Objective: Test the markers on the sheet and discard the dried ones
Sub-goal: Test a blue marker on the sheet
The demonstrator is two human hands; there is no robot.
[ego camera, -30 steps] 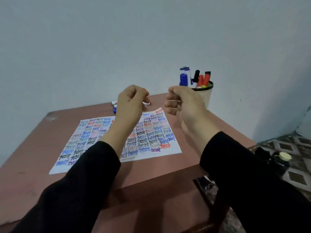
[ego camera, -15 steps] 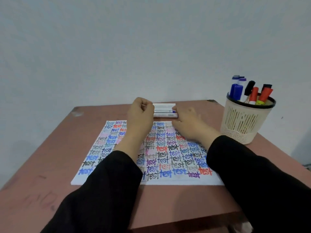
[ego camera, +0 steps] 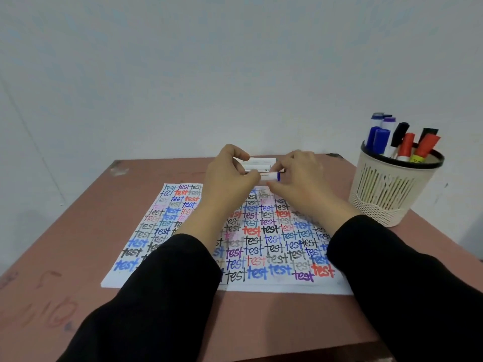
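Over the far edge of the sheet (ego camera: pixel 274 246), both hands meet on one white marker (ego camera: pixel 269 176), held level just above the paper. The left hand (ego camera: pixel 228 178) has its fingers curled, pinching one end of the barrel. The right hand (ego camera: pixel 300 181) curls round the other end, where a blue tip shows. Just behind them more white markers (ego camera: pixel 258 164) lie on the brown table (ego camera: pixel 78 231). Off to the right stands a cream basket (ego camera: pixel 386 194) of capped markers (ego camera: pixel 381 141), blue, black and red.
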